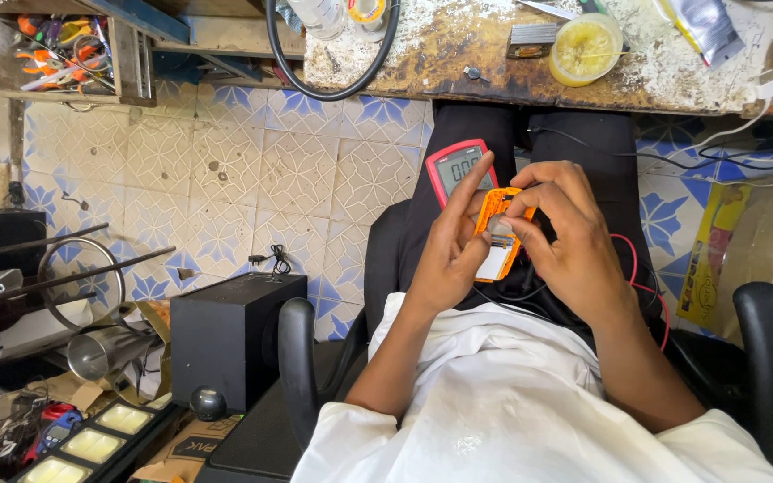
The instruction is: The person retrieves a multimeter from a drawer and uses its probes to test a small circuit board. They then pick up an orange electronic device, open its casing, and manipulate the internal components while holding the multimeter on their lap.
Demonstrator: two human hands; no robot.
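Patterned blue-and-cream floor tiles (225, 170) are filling the left half of the head view, and a worn, paint-flecked bench (494, 54) is running along the far edge, carrying a round yellow tub (585, 49) and a loop of black cable (333, 63). At near left a black speaker box (230, 335) is standing beside a tray of small yellow compartments (91, 443). The person is sitting in a black chair (771, 358), wearing a white shirt and dark trousers, with both hands raised over the lap. The left hand (449, 250) is cupping a small orange-cased device (498, 234) from the left and from below, its fingers (480, 179) curling up along the case. The right hand (570, 241) is closing on the same device from the right, thumb and fingertips pinching its far end, so both hands are grasping it and neither is loose. The device is lying between the palms with its long axis running near to far, tilted slightly left at the near end, its pale face turned upward. Just beyond it, touching the left fingertips, a red-edged multimeter (458, 170) is resting on the thigh, with red leads (641, 277) trailing away to the right under the right wrist. The right hand is sitting closer to the device's far end, the left to its near end.
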